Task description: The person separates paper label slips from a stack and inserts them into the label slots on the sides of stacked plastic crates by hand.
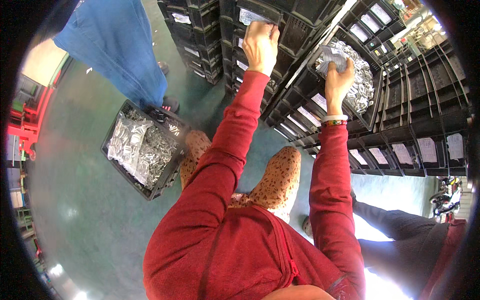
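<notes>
My left hand (pixel 261 47) is closed, its fingers curled against the end of a stacked black crate (pixel 295 37), just below a white label (pixel 254 17). What sits between those fingers is hidden. Over to the right, my right hand (pixel 339 82) grips a greyish printed slip (pixel 332 57). It holds the slip over an open black crate (pixel 376 102) full of small shiny metal parts (pixel 361 87). The slip covers some of these parts at the crate's left end.
On the green floor (pixel 75 200) at left stands another black crate (pixel 131 182) with bagged and loose metal parts (pixel 127 140). A person in blue trousers (pixel 117 45) stands beside it; another in dark trousers (pixel 400 225) is at right. Labelled crate stacks (pixel 197 37) rise ahead.
</notes>
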`<action>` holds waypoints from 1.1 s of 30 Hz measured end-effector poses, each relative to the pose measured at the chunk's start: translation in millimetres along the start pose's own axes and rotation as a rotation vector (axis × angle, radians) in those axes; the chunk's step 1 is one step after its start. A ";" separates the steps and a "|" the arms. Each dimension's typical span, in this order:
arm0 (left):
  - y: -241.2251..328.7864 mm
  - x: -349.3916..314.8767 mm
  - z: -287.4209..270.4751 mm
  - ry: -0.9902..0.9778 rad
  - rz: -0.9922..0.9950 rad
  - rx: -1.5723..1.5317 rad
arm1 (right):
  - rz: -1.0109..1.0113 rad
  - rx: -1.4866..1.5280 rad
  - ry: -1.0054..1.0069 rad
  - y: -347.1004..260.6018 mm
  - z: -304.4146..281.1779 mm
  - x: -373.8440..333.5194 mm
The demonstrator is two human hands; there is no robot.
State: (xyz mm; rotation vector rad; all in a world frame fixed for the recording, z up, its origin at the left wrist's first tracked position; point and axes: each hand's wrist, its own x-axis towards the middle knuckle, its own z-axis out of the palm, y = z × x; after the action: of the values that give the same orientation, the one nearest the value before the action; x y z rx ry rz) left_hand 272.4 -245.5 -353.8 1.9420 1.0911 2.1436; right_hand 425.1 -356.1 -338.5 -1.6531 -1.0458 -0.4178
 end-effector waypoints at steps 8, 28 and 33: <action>-5.6 -6.8 7.2 0.053 0.052 -0.034 | -0.032 0.000 0.048 1.9 -0.2 -1.2; 2.9 -13.6 4.8 0.059 -0.264 -0.243 | 0.059 0.059 -0.026 -0.4 -6.5 -0.8; -12.2 -13.6 7.3 0.092 -0.126 -0.126 | 0.085 0.011 -0.068 -10.5 -2.8 -1.5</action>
State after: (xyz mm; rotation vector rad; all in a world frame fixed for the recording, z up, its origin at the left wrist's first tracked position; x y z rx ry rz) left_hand 276.8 -239.5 -372.1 1.6911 1.0341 2.1954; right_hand 416.6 -358.9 -332.3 -1.7052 -1.0226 -0.3011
